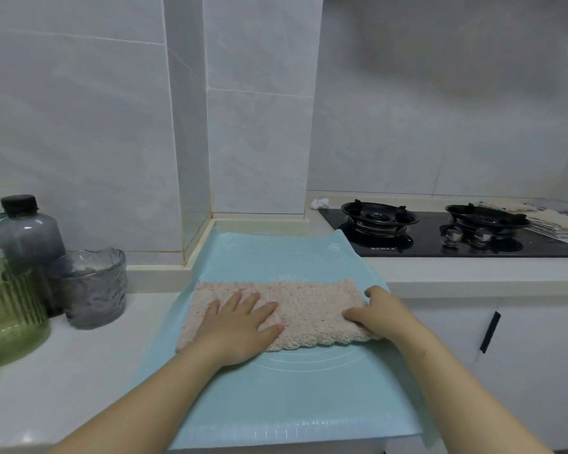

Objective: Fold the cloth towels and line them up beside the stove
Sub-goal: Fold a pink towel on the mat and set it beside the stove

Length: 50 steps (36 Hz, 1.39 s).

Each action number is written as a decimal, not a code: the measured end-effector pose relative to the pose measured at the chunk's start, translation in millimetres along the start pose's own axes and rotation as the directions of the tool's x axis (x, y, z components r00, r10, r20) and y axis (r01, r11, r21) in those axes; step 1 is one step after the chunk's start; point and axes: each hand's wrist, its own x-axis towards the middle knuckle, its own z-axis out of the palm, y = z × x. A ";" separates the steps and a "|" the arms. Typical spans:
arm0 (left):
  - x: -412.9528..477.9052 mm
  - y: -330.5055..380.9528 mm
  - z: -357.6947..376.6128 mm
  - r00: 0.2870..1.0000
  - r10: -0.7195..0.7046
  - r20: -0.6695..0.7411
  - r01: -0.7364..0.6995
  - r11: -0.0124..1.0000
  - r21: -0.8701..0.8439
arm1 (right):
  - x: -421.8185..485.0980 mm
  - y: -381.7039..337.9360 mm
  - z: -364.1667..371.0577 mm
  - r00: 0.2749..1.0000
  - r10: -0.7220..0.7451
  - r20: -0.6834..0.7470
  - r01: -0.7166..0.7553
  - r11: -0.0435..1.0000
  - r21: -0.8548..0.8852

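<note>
A fluffy pale-pink cloth towel (309,309), folded into a long flat rectangle, is pressed under the left hand (240,326) and held at its right end by the right hand (374,317). Beige cloth towels (551,221) are laid far beyond the right hand.

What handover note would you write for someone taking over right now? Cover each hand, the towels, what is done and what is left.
Left hand: flat, pressing the pink towel.
Right hand: grips the towel's right end.
Towel lies as a long strip on the blue mat, left of the stove.
More cloths lie past the stove; folded or not, unclear.
Done: seemingly a first fold.
Left: finish folding, line towels up beside the stove.
</note>
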 end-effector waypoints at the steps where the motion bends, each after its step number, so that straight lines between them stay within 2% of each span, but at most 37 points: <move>1: 0.2 0.2 -0.7 1.000 0.002 0.003 -0.003 1.000 0.008 | 0.7 0.0 -0.3 1.000 -0.009 0.000 0.009 1.000 0.028; 5: 0.4 0.3 -3.2 0.999 0.008 0.033 -0.009 0.999 0.036 | 0.6 -2.5 -3.1 1.000 0.018 -0.025 -0.011 0.967 0.256; 7: -0.1 0.6 -6.7 0.999 0.007 0.034 -0.008 0.999 0.032 | -2.8 -7.4 -5.6 0.999 0.042 -0.016 -0.030 0.888 0.459; 9: -1.9 2.4 -11.1 0.999 0.012 -0.050 -0.013 1.000 -0.011 | -8.5 -16.3 -8.3 0.998 0.054 0.021 -0.055 0.772 0.634; 10: -3.0 3.5 -13.1 0.990 -0.003 -0.143 -0.008 0.997 -0.079 | -11.6 -21.8 -9.5 0.998 0.039 0.048 -0.061 0.725 0.687; 12: -6.9 6.6 -20.2 0.933 -0.141 -0.330 0.003 0.922 -0.388 | -17.4 -34.6 -12.0 0.994 -0.032 0.105 -0.056 0.671 0.740; 13: -8.8 8.8 -25.8 0.903 -0.246 -0.353 -0.013 0.805 -0.593 | -20.2 -41.2 -13.0 0.989 -0.077 0.130 -0.048 0.653 0.755; 15: -10.4 13.4 -38.6 0.900 -0.387 -0.202 -0.024 0.418 -0.908 | -23.7 -52.0 -12.0 0.969 -0.178 0.173 -0.027 0.618 0.785; 17: -11.9 16.7 -48.8 0.930 -0.366 0.032 0.042 0.019 -0.999 | -25.4 -59.4 -9.2 0.939 -0.264 0.222 -0.027 0.584 0.811; 18: -13.2 18.1 -52.0 0.940 -0.319 0.118 0.083 -0.122 -0.989 | -25.3 -61.3 -7.4 0.926 -0.288 0.243 -0.037 0.571 0.820; 19: -13.5 18.8 -53.8 0.945 -0.278 0.172 0.122 -0.191 -0.974 | -25.7 -62.4 -5.8 0.918 -0.301 0.260 -0.050 0.562 0.826; 20: -13.1 19.2 -54.4 0.948 -0.251 0.197 0.149 -0.201 -0.968 | -25.9 -62.4 -3.8 0.913 -0.306 0.271 -0.059 0.559 0.827; 22: -9.2 20.3 -52.7 0.953 -0.231 0.196 0.167 -0.139 -0.976 | -27.4 -60.2 0.0 0.910 -0.297 0.287 -0.070 0.575 0.815; 27: -3.7 31.4 -49.7 0.965 -0.243 0.102 0.158 0.222 -0.962 | -29.5 -49.9 7.5 0.952 -0.203 0.230 -0.073 0.579 0.812; 30: -3.0 35.8 -49.1 0.963 -0.267 0.045 0.127 0.298 -0.946 | -27.9 -43.4 8.1 0.982 -0.109 0.156 -0.060 0.603 0.795; 35: -4.5 21.5 -60.4 0.968 -0.245 -0.047 0.031 0.306 -0.952 | -26.5 -41.0 8.6 0.990 -0.061 0.129 -0.057 0.660 0.749; 38: -11.4 4.4 -72.4 0.967 -0.248 -0.062 0.000 0.243 -0.970 | -27.5 -46.5 10.9 0.990 -0.081 0.117 -0.030 0.686 0.727; 40: -16.4 -8.8 -76.8 0.967 -0.253 -0.037 0.016 0.205 -0.979 | -28.1 -51.9 13.2 0.989 -0.104 0.107 -0.004 0.697 0.717; 43: -22.5 -29.5 -76.5 0.955 -0.296 -0.015 0.056 0.229 -0.972 | -30.3 -59.5 18.7 0.985 -0.141 0.104 0.029 0.716 0.698; 47: -27.8 -48.5 -65.8 0.937 -0.342 0.074 0.133 0.151 -0.980 | -34.1 -68.3 28.3 0.977 -0.180 0.113 0.058 0.736 0.675; 50: -26.4 -56.9 -55.4 0.929 -0.362 0.070 0.149 0.194 -0.970 | -35.3 -73.0 35.5 0.974 -0.199 0.107 0.084 0.757 0.649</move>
